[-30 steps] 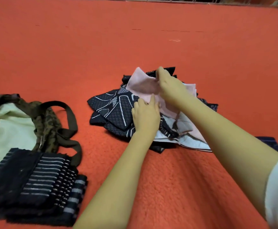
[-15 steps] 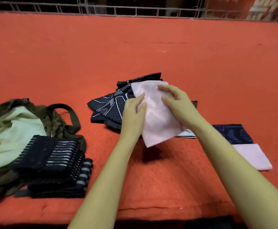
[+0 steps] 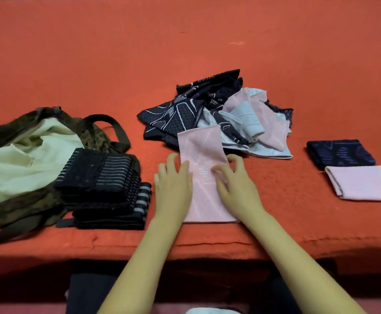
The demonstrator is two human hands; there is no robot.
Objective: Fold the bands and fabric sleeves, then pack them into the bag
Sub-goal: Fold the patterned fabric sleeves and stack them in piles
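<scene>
— What does the pink sleeve [image 3: 204, 177] look like, and where is it?

— It is a pale pink tube of cloth with thin white lines crossing it. It lies flat and lengthwise on the orange-covered tabletop [image 3: 275, 53], its near end close to the front edge.

— And the hands?

— The left hand [image 3: 173, 186] lies flat on the sleeve's left edge, its fingers [image 3: 171, 159] straight and slightly spread. The right hand [image 3: 235, 184] is on the sleeve's right edge, its fingers [image 3: 237, 159] bent with the tips down on the cloth. I cannot tell whether they pinch any fabric.

— What is around the sleeve?

— Its far end touches a loose pile [image 3: 219, 114] of dark patterned, pink and pale blue sleeves, all unfolded and tangled. To the left of the sleeve, just beside the left hand, is a stack of folded dark bands [image 3: 103, 184] with pale stripes. Further left, the stack leans on an open camouflage bag [image 3: 26, 211] with a cream lining and dark straps. Well to the right of the sleeve lie a folded dark sleeve [image 3: 341, 154] and, touching its near side, a folded pink one [image 3: 362, 183].
</scene>
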